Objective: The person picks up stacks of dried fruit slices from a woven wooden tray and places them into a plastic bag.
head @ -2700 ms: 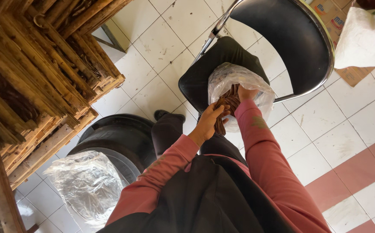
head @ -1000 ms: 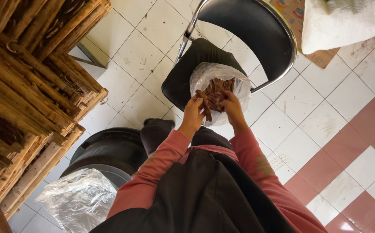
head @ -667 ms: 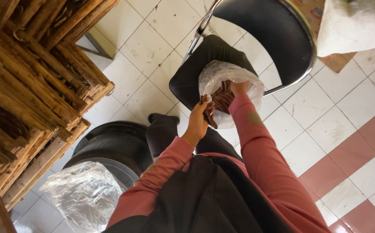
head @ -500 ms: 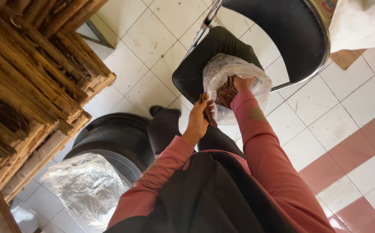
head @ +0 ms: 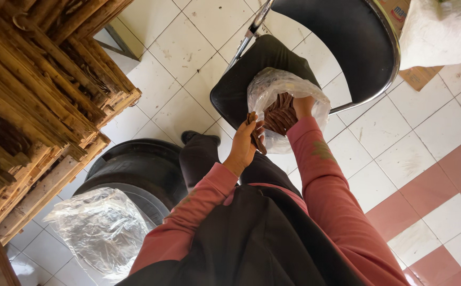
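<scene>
My left hand (head: 244,145) has come back out of the clear plastic bag (head: 286,106) on the black chair (head: 251,79), its fingers (head: 256,131) pinched around a few brown sticks (head: 254,136) at the bag's near edge. A second ago both hands were together at the open mouth, over the bundle; now they have parted. My right hand (head: 302,106) has gone deeper in, wrist at the rim, its fingers hidden behind the plastic and the brown sticks packed inside (head: 279,114), so I cannot tell whether they are spread or gripping.

The bag sits upright on the seat, its mouth open toward me and its sides crumpled round the load. It has barely shifted on the seat between frames; what looks like movement is mostly my head swinging.

As I read it, the change means the filling goes on: the bag is already well stocked, and the sticks in my left hand are either a last handful for it or strays being squared up against the rest, while my right hand steadies the load from within.

To my left stand the stacked bamboo-like poles (head: 40,95); below them are black tubs (head: 135,169) and another crumpled clear bag (head: 100,230) on the tiled floor (head: 188,42).
</scene>
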